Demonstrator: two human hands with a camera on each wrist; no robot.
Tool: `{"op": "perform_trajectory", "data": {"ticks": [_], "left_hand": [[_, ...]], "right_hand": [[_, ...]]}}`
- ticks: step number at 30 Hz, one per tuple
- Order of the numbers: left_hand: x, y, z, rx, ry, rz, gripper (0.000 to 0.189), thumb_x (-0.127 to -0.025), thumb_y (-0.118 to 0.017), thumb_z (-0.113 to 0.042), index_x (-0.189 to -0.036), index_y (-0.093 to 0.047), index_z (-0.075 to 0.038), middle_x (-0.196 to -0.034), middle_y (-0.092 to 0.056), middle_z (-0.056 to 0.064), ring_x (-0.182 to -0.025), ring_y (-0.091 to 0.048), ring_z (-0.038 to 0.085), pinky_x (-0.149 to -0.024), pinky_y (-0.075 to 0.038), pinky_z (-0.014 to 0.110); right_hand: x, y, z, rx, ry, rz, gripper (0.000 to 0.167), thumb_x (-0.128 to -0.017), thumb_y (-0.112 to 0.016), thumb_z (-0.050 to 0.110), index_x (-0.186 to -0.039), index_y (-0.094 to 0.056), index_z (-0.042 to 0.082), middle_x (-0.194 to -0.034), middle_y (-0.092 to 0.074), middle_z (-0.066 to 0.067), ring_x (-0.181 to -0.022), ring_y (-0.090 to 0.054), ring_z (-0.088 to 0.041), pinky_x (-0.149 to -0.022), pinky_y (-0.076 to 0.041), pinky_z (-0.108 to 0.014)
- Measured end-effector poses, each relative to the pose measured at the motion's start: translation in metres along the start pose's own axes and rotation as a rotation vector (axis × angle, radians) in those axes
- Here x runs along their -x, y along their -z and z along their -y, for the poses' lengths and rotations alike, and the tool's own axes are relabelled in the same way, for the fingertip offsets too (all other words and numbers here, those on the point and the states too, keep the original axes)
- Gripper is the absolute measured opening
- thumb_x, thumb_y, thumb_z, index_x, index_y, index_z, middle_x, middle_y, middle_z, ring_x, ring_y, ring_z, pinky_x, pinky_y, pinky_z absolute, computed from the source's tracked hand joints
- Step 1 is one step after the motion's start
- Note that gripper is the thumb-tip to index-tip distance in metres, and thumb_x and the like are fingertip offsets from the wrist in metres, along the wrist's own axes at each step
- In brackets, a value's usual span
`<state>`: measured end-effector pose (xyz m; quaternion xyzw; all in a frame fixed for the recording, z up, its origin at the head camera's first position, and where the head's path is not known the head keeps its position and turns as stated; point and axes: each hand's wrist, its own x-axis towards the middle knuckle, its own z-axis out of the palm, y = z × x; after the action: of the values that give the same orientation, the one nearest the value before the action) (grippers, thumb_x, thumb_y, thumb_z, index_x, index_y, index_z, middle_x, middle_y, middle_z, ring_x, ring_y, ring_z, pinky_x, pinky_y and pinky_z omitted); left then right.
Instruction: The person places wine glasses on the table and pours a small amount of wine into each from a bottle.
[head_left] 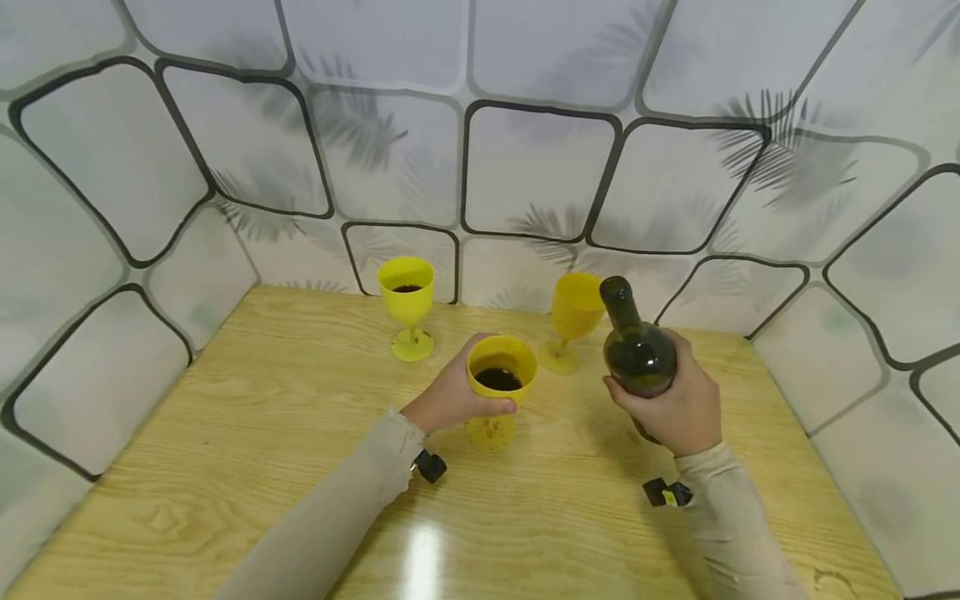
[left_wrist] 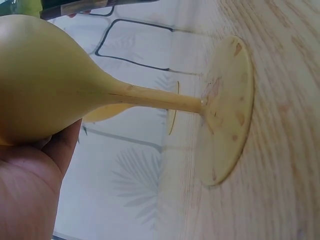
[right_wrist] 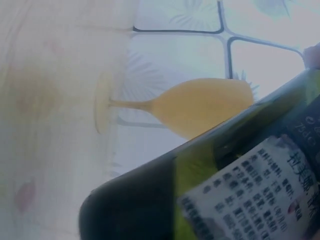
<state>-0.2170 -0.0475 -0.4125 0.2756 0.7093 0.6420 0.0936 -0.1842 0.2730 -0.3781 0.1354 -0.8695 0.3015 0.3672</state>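
My left hand (head_left: 459, 390) grips the bowl of a yellow goblet (head_left: 501, 371) that has dark liquid inside. In the left wrist view the goblet's foot (left_wrist: 225, 112) is at the wooden tabletop; I cannot tell whether it touches. My right hand (head_left: 678, 404) holds a dark green wine bottle (head_left: 639, 354) round its body, tilted with the neck toward the upper left. A white printed label (right_wrist: 250, 195) shows on the bottle in the right wrist view. Just left of the bottle stands an orange-yellow goblet (head_left: 576, 307); its contents cannot be seen.
A brighter yellow goblet (head_left: 407, 292) with dark liquid stands at the back left of the wooden table (head_left: 225, 450). Patterned walls (head_left: 540, 175) enclose the table at the back and both sides. A dark curved mark (head_left: 834, 577) lies at the front right.
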Motion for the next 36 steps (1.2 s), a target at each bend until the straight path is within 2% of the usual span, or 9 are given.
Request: {"op": "perform_trajectory", "data": {"ticks": [12,18,21,23,27,32,36], "left_hand": [[-0.002,-0.001,-0.004,-0.012,-0.031,0.019,0.083,-0.081,-0.088,-0.013,-0.148,-0.039,-0.020,-0.137,-0.056,0.003,-0.123,-0.057,0.025,-0.107,-0.047,0.046],[-0.002,-0.001,-0.007,0.005,-0.031,0.016,0.086,-0.081,-0.088,-0.014,-0.151,-0.037,-0.018,-0.138,-0.056,0.006,-0.126,-0.055,0.035,-0.110,-0.042,0.059],[-0.003,-0.002,-0.006,0.008,-0.023,0.011,0.086,-0.082,-0.088,-0.013,-0.150,-0.038,-0.019,-0.138,-0.056,0.006,-0.126,-0.055,0.034,-0.110,-0.043,0.058],[-0.002,-0.002,-0.005,0.001,-0.014,-0.001,0.085,-0.082,-0.088,-0.013,-0.150,-0.039,-0.020,-0.138,-0.056,0.004,-0.124,-0.056,0.029,-0.109,-0.045,0.053],[-0.002,-0.006,-0.004,-0.001,-0.006,-0.043,0.083,-0.081,-0.089,-0.013,-0.148,-0.041,-0.022,-0.137,-0.057,0.002,-0.122,-0.057,0.023,-0.108,-0.046,0.049],[-0.007,-0.010,0.000,-0.014,-0.024,-0.127,0.081,-0.081,-0.090,-0.016,-0.145,-0.041,-0.020,-0.136,-0.056,0.001,-0.121,-0.057,0.024,-0.107,-0.046,0.050],[-0.016,-0.008,0.004,-0.043,-0.023,-0.206,0.080,-0.082,-0.090,-0.021,-0.145,-0.041,-0.022,-0.135,-0.056,0.000,-0.121,-0.057,0.026,-0.105,-0.048,0.047]], "right_hand": [[0.006,-0.006,0.002,-0.016,-0.020,-0.001,0.089,-0.061,-0.096,0.026,-0.136,-0.056,0.003,-0.108,-0.073,-0.024,-0.085,-0.073,-0.044,-0.069,-0.056,-0.062],[0.004,-0.005,0.004,-0.028,-0.023,-0.006,0.088,-0.062,-0.096,0.027,-0.137,-0.056,0.004,-0.108,-0.073,-0.024,-0.085,-0.073,-0.044,-0.069,-0.056,-0.062],[0.004,-0.006,0.003,-0.020,-0.027,0.003,0.088,-0.062,-0.096,0.028,-0.137,-0.056,0.004,-0.108,-0.073,-0.024,-0.084,-0.072,-0.044,-0.068,-0.056,-0.062],[0.005,-0.006,0.002,-0.015,-0.027,0.011,0.089,-0.062,-0.096,0.029,-0.137,-0.056,0.003,-0.107,-0.073,-0.024,-0.084,-0.072,-0.044,-0.067,-0.056,-0.063],[0.004,-0.006,0.000,-0.015,-0.021,0.013,0.089,-0.062,-0.096,0.030,-0.136,-0.056,0.002,-0.107,-0.073,-0.025,-0.084,-0.073,-0.045,-0.066,-0.056,-0.063],[0.003,-0.005,-0.001,-0.030,-0.022,0.007,0.088,-0.062,-0.096,0.029,-0.136,-0.056,0.003,-0.110,-0.073,-0.024,-0.086,-0.072,-0.044,-0.068,-0.056,-0.063],[0.003,-0.005,-0.002,-0.023,-0.024,0.016,0.088,-0.063,-0.096,0.029,-0.137,-0.056,0.005,-0.109,-0.073,-0.024,-0.086,-0.073,-0.044,-0.067,-0.055,-0.062]]}}
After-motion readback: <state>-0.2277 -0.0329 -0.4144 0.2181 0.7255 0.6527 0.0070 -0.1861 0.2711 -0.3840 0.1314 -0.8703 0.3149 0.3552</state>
